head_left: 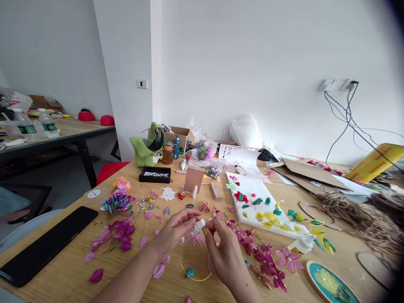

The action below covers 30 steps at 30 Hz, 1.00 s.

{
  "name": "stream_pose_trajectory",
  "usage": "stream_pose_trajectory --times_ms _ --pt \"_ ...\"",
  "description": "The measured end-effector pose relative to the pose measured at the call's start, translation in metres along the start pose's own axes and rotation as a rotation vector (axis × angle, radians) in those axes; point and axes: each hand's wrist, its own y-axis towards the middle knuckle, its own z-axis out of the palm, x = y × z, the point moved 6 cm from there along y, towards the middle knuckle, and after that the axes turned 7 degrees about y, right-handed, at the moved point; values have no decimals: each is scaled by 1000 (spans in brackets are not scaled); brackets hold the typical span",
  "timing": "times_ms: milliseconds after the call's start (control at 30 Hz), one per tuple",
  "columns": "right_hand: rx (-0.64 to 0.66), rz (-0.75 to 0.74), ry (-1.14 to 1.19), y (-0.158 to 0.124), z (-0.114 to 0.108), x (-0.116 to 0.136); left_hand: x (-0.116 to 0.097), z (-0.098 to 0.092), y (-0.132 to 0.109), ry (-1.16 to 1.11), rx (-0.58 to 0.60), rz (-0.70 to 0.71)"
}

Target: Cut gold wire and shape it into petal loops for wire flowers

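Observation:
My left hand is closed around a small clear bottle with a white cap, held just above the wooden table. My right hand pinches at the bottle's cap end with thumb and fingers. Below the hands lie a thin yellow wire loop with a teal petal. Pink and magenta petals and flowers are scattered round both hands. A white board with red, green and yellow petals lies just beyond my right hand.
A black tablet lies at the left edge. A green bag, jars, a box, a wooden block and bead bags stand at the back. Cardboard, raffia and a round painted disc lie right. Another table with water bottles stands far left.

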Motion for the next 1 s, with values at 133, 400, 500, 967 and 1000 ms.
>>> stream_pose_trajectory --times_ms 133,400,500,967,1000 --pt "-72 -80 -30 -1 -2 7 -4 -7 -1 41 -102 37" --pt "-167 -363 -294 -8 0 28 8 -31 6 177 -317 -146" --pt "-115 -438 -379 -11 6 33 12 -29 4 164 -264 -280" --pt "-45 -628 -517 -22 20 48 9 -9 0 -120 89 -235" --pt "-53 -628 -515 -22 20 49 6 -8 -1 -140 103 -218"
